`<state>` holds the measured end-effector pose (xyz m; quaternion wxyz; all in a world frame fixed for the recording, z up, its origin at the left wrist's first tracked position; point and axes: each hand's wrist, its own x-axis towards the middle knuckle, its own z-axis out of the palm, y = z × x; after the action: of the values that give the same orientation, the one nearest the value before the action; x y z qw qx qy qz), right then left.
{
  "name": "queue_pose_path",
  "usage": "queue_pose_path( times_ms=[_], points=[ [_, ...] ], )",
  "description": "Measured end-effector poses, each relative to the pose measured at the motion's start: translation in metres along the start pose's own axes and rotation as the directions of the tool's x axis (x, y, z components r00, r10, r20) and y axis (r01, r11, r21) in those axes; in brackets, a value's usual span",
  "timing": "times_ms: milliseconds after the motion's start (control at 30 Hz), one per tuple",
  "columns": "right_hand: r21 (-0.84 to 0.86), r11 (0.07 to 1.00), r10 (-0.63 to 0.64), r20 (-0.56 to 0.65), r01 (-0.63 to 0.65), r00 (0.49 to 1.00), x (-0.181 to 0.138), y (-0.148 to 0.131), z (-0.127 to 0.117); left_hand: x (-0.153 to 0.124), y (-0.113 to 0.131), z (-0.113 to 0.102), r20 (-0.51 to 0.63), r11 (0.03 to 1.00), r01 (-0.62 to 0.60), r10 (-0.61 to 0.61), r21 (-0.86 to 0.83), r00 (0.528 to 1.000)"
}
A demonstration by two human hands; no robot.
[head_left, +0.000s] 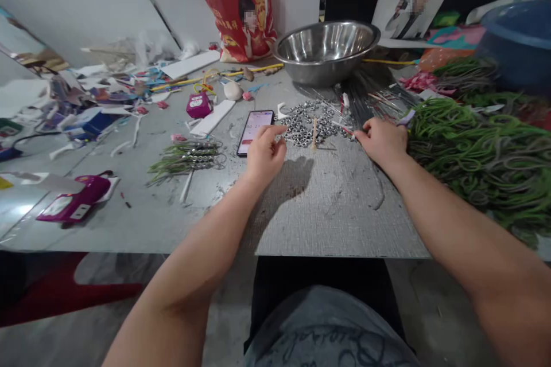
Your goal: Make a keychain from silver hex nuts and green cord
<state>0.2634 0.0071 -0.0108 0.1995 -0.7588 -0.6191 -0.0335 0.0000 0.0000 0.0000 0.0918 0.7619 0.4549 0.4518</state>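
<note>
Counting first: one phone (257,126), one metal bowl (326,69), one red bag (239,11), one blue tub (516,40), two purple items (198,104) off to the left, one small beaded bundle (185,159) with green ends, and one big heap of green and grey cords (486,149) at the right. The silver beads (303,123) are way too many to count; they're spread mid-table, just in front of the bowl, with one thin pale stick (314,135) among them.

Now the hands: the left hand (264,155) is loosely curled, thumb and index apart, over the phone's lower right corner with the index pointing at the beads. Can't tell if it's touching anything. The right hand (383,140) is half-curled between beads and cords, fingers mostly hidden, so can't tell whether it's pinching something.
</note>
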Motion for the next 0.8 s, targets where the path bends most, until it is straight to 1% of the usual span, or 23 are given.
queue_pose_path(
  times_ms=[100, 200, 267, 300, 333, 367, 400, 433, 467, 500, 533, 567, 600, 633, 667, 700, 733, 800],
  points=[
    [-0.04, 0.999, 0.011, 0.041, -0.01, 0.999, 0.0, -0.001, 0.001, -0.004, 0.005, 0.004, 0.062, 0.999, -0.047, 0.046, 0.009, 0.997],
    [-0.03, 0.998, 0.054, 0.05, -0.053, 0.997, -0.001, -0.002, -0.004, -0.006, 0.007, 0.006, 0.105, 0.997, -0.072, 0.07, 0.016, 0.992],
    [0.062, 0.993, 0.097, 0.042, -0.1, 0.994, -0.002, -0.002, -0.008, -0.006, 0.007, 0.006, 0.113, 0.997, -0.072, 0.069, 0.025, 0.991],
    [0.158, 0.978, 0.132, 0.038, -0.136, 0.991, -0.002, -0.003, -0.011, -0.006, 0.007, 0.006, 0.115, 0.997, -0.069, 0.065, 0.029, 0.991],
    [0.29, 0.94, 0.171, 0.062, -0.181, 0.983, -0.003, -0.004, -0.014, -0.006, 0.007, 0.005, 0.117, 0.998, -0.062, 0.058, 0.031, 0.991],
    [0.438, 0.868, 0.206, 0.111, -0.234, 0.972, -0.005, -0.006, -0.017, -0.006, 0.007, 0.004, 0.12, 0.998, -0.052, 0.048, 0.029, 0.992],
    [0.589, 0.749, 0.232, 0.193, -0.302, 0.953, -0.008, -0.008, -0.021, -0.005, 0.007, 0.004, 0.126, 0.999, -0.036, 0.033, 0.021, 0.991],
    [0.712, 0.599, 0.173, 0.334, -0.368, 0.927, -0.011, -0.012, -0.025, -0.005, 0.007, 0.004, 0.13, 1.0, -0.015, 0.014, 0.007, 0.991],
    [0.786, 0.444, 0.102, 0.431, -0.429, 0.896, -0.015, -0.016, -0.03, -0.005, 0.008, 0.004, 0.133, 1.0, 0.011, -0.009, -0.015, 0.991],
    [0.828, 0.31, 0.009, 0.488, -0.466, 0.873, -0.02, -0.021, -0.034, -0.005, 0.009, 0.004, 0.14, 0.998, 0.045, -0.039, -0.045, 0.989],
    [0.849, 0.201, -0.07, 0.509, -0.488, 0.858, -0.025, -0.027, -0.037, -0.005, 0.01, 0.004, 0.154, 0.993, 0.087, -0.073, -0.081, 0.985],
    [0.856, 0.115, -0.12, 0.515, -0.504, 0.849, -0.032, -0.033, -0.039, -0.005, 0.012, 0.005, 0.176, 0.984, 0.134, -0.112, -0.118, 0.978],
    [0.856, 0.052, -0.15, 0.516, -0.514, 0.844, -0.038, -0.039, -0.04, -0.005, 0.014, 0.005, 0.205, 0.971, 0.184, -0.151, -0.153, 0.967],
    [0.848, 0.025, -0.183, 0.525, -0.53, 0.831, -0.044, -0.045, -0.039, -0.005, 0.016, 0.006, 0.239, 0.955, 0.231, -0.185, -0.184, 0.953],
    [0.842, 0.026, -0.213, 0.532, -0.539, 0.82, -0.05, -0.05, -0.038, -0.006, 0.019, 0.006, 0.276, 0.939, 0.273, -0.211, -0.21, 0.938],
    [0.841, 0.051, -0.236, 0.535, -0.539, 0.811, -0.056, -0.054, -0.035, -0.006, 0.022, 0.006, 0.315, 0.921, 0.309, -0.228, -0.236, 0.921],
    [0.847, 0.095, -0.258, 0.529, -0.523, 0.809, -0.061, -0.058, -0.033, -0.006, 0.025, 0.006, 0.354, 0.904, 0.337, -0.234, -0.263, 0.905],
    [0.88, 0.199, -0.308, 0.474, -0.431, 0.825, -0.068, -0.063, -0.027, -0.007, 0.031, 0.006, 0.435, 0.859, 0.381, -0.215, -0.341, 0.874]
  ],
)
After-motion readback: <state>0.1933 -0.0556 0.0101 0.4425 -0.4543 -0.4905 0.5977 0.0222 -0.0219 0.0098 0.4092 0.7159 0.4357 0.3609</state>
